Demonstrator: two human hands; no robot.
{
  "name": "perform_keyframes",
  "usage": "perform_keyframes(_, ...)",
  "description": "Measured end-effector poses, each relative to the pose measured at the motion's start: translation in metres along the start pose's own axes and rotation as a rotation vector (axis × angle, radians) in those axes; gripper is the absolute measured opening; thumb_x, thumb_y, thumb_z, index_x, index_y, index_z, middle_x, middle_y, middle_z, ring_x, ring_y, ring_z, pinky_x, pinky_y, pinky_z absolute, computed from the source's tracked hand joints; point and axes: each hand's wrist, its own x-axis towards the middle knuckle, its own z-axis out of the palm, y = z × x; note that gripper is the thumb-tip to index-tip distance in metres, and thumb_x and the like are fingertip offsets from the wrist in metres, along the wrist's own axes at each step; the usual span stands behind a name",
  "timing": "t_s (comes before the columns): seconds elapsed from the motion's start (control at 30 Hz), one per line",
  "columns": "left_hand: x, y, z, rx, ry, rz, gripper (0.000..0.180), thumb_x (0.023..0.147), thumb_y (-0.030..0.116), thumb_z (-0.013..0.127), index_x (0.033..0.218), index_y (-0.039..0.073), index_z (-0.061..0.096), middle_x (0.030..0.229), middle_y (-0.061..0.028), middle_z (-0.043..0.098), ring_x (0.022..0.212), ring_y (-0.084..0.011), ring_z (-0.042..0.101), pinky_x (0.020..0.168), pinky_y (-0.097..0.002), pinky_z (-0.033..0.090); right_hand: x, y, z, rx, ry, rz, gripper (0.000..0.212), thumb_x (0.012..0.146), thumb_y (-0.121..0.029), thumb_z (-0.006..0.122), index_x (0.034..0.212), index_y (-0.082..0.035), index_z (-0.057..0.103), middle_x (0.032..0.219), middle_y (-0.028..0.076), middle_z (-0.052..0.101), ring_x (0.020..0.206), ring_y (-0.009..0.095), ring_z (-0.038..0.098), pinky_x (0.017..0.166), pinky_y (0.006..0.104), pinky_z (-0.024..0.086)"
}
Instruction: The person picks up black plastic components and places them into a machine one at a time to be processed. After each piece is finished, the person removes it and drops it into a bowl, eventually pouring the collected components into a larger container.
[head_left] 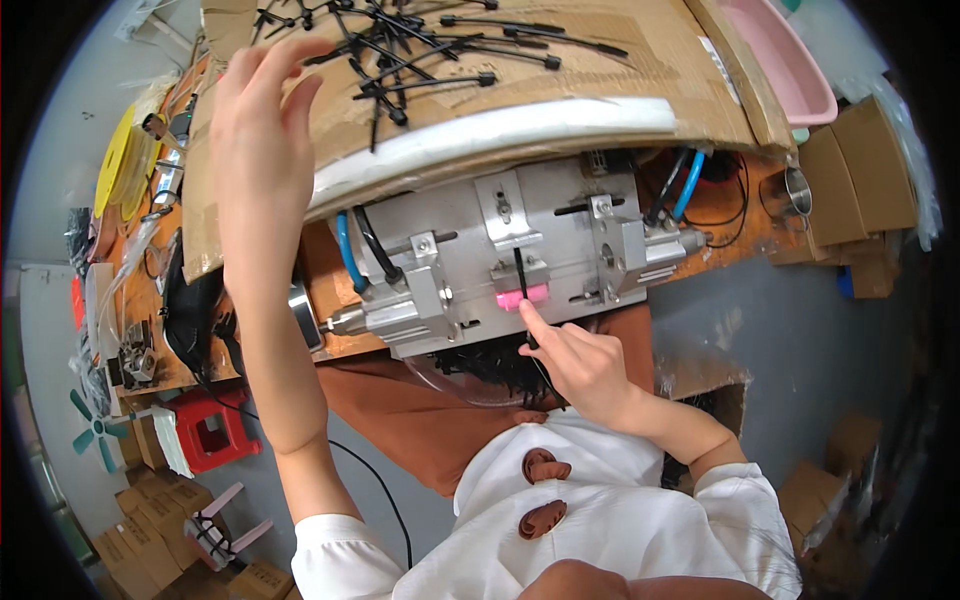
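My left hand reaches over a cardboard sheet, its fingers bent and the thumb apart. Its fingertips are at the edge of a loose pile of thin black rods with knobbed ends; I see nothing held in it. My right hand is closed around the lower end of one slim black rod. That rod lies across a pink block at the front of a metal fixture. My right index fingertip rests on the rod beside the pink block.
Metal cylinder clamps flank the fixture's plate, fed by blue and black tubes. A white foam strip edges the cardboard. A metal cup stands at the right, a pink tub behind, a red stool lower left.
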Motion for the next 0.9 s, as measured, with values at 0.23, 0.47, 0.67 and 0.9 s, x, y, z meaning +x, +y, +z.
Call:
perform_keyframes(0.23, 0.049, -0.053, 0.057, -0.299, -0.286, 0.327, 0.027, 0.083, -0.009, 0.056, 0.104, 0.008, 0.062, 0.104, -0.0061, 0.06, 0.086, -0.0216, 0.059, 0.073, -0.0308, 0.049, 0.094, 0.013, -0.05, -0.236, 0.04, -0.238, 0.039, 0.072, -0.009, 0.066, 0.111, -0.001, 0.062, 0.084, 0.004, 0.059, 0.067, 0.016, 0.059, 0.05, 0.0273, 0.047)
perform_keyframes(0.47, 0.054, -0.053, 0.049, -0.3, -0.311, 0.444, 0.021, 0.08, -0.011, 0.057, 0.097, 0.002, 0.059, 0.093, -0.0106, 0.063, 0.087, -0.0298, 0.06, 0.073, -0.035, 0.048, 0.233, 0.06, -0.038, -0.606, -0.143, -0.317, 0.018, 0.073, -0.001, 0.059, 0.09, -0.002, 0.065, 0.08, 0.013, 0.066, 0.08, 0.028, 0.067, 0.062, 0.0374, 0.053)
perform_keyframes(0.67, 0.024, -0.023, 0.0, -0.074, -0.07, 0.284, 0.031, 0.075, -0.014, 0.059, 0.101, 0.003, 0.061, 0.095, -0.0138, 0.061, 0.081, -0.03, 0.062, 0.072, -0.0384, 0.05, 0.228, 0.083, -0.075, -0.491, 0.039, -0.408, 0.011, 0.083, -0.003, 0.06, 0.094, -0.002, 0.06, 0.088, 0.013, 0.063, 0.077, 0.026, 0.062, 0.061, 0.0342, 0.048)
perform_keyframes(0.9, -0.097, 0.069, -0.025, -0.125, -0.065, 0.059, 0.067, 0.067, -0.007, 0.071, 0.131, -0.005, 0.051, 0.09, -0.0104, 0.059, 0.077, -0.0226, 0.055, 0.068, -0.0334, 0.049, 0.188, 0.077, -0.115, 0.603, 0.04, 0.39, 0.019, 0.093, -0.011, 0.059, 0.105, 0.004, 0.061, 0.08, 0.003, 0.062, 0.069, 0.007, 0.059, 0.059, 0.0217, 0.048)
